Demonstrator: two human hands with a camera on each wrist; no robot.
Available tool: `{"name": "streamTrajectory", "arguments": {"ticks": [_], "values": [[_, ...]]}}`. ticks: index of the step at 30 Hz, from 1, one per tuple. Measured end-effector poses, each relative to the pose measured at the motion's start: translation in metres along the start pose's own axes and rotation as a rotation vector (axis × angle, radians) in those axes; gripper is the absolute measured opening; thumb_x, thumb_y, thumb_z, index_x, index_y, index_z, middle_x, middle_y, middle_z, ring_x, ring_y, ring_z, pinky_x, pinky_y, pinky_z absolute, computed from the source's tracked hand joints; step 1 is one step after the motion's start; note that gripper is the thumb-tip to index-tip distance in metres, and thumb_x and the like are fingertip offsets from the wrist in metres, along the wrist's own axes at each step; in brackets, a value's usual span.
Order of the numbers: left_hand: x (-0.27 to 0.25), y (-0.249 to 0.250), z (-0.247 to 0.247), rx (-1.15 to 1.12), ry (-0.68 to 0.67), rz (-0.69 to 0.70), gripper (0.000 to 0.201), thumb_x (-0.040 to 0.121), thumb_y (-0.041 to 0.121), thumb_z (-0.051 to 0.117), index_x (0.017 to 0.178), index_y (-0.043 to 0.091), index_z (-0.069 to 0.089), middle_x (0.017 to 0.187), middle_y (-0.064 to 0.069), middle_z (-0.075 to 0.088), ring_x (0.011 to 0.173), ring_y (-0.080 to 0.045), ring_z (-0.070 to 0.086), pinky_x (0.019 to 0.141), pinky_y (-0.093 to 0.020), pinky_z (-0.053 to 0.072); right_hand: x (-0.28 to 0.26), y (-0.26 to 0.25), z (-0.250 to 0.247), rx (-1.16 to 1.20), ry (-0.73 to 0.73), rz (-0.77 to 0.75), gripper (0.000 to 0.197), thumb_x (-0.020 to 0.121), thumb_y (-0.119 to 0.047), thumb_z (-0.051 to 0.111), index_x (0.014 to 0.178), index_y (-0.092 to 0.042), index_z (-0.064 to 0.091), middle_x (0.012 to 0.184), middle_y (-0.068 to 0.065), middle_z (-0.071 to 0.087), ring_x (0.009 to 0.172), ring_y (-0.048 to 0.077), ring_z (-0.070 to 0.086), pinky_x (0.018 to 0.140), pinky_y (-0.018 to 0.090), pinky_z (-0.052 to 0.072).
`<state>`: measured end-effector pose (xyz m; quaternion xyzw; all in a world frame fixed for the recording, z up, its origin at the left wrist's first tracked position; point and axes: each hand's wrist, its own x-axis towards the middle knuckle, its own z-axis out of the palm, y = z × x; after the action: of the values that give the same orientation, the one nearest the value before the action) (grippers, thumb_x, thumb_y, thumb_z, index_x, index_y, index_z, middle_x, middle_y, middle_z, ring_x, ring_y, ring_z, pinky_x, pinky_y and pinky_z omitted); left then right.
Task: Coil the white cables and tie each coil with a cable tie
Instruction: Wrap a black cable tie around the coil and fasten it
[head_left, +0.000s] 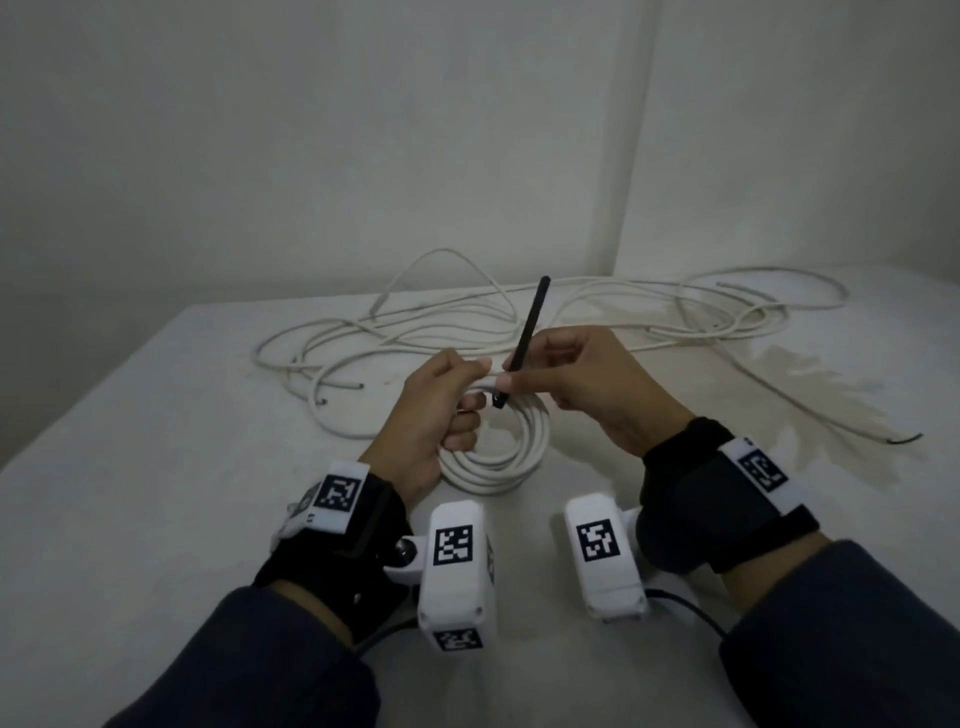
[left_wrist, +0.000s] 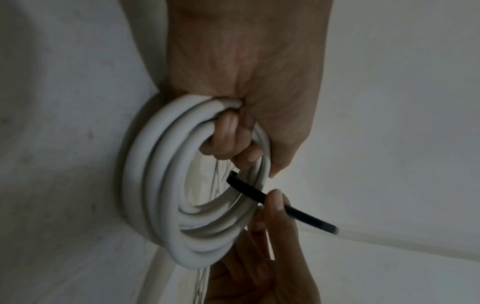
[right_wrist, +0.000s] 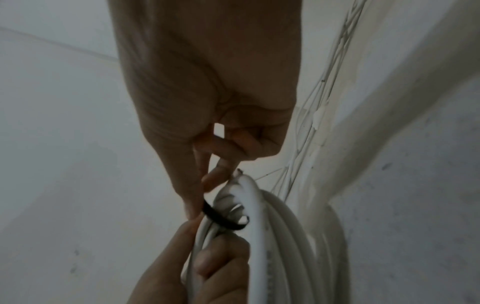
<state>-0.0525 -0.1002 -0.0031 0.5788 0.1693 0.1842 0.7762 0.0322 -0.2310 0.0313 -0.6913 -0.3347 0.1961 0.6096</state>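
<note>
- The left hand (head_left: 431, 415) gripped the white coil (head_left: 498, 452) at its upper edge, fingers curled round the bundled turns, the coil's lower part resting on the white table (head_left: 156, 415).
- The right hand (head_left: 587, 384) pinched a black cable tie (head_left: 524, 338) right at the coil's top; its long tail slanted up and away (its short end poked out just below the fingers).
- Behind both hands, loose white cables (head_left: 571, 312) sprawled in tangled loops across the table toward the wall.
</note>
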Motion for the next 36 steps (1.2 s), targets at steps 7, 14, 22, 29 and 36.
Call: {"name": "streamTrajectory", "arguments": {"ticks": [7,14,22,29,36], "values": [[-0.004,0.0,0.003,0.025,-0.033,-0.002,0.04,0.094,0.016,0.055,0.062,0.023,0.032,0.053,0.002,0.033,0.038,-0.007,0.018,0.033,-0.016,0.015,-0.002,0.006,-0.003,-0.21,-0.024,-0.156,0.027,0.06,0.001,0.086,0.066,-0.018,0.068,0.071,-0.005,0.065,0.069,0.0,0.062,0.065,0.013,0.048],[-0.009,-0.002,0.01,0.026,-0.037,-0.033,0.035,0.096,0.018,0.053,0.065,0.022,0.035,0.053,0.003,0.035,0.036,-0.006,0.019,0.033,-0.015,0.015,-0.001,0.01,-0.006,-0.348,0.012,-0.235,0.026,0.06,-0.002,0.088,0.069,-0.018,0.069,0.073,-0.003,0.068,0.066,0.01,0.062,0.062,0.017,0.048],[-0.012,0.0,0.013,0.105,-0.02,0.003,0.015,0.096,0.02,0.051,0.082,0.018,0.052,0.055,0.001,0.033,0.036,-0.006,0.022,0.034,-0.014,0.017,0.0,0.011,-0.007,-0.373,0.052,-0.249,0.022,0.058,-0.003,0.089,0.072,-0.001,0.072,0.066,-0.004,0.067,0.066,0.016,0.064,0.065,0.029,0.052],[-0.011,-0.001,0.013,0.107,-0.026,0.034,0.031,0.098,0.02,0.05,0.068,0.02,0.045,0.057,-0.002,0.046,0.039,-0.008,0.022,0.035,-0.015,0.021,0.0,0.011,-0.007,-0.349,0.07,-0.255,0.021,0.059,-0.002,0.088,0.071,-0.008,0.072,0.071,0.001,0.071,0.071,0.012,0.068,0.071,0.027,0.055],[-0.01,-0.003,0.014,0.157,-0.036,0.086,0.032,0.098,0.023,0.049,0.067,0.02,0.043,0.056,-0.004,0.045,0.039,-0.009,0.024,0.036,-0.017,0.018,-0.001,0.012,-0.008,-0.276,0.069,-0.224,0.025,0.058,-0.001,0.088,0.069,-0.016,0.071,0.071,-0.002,0.071,0.067,0.004,0.066,0.069,0.02,0.054]]}}
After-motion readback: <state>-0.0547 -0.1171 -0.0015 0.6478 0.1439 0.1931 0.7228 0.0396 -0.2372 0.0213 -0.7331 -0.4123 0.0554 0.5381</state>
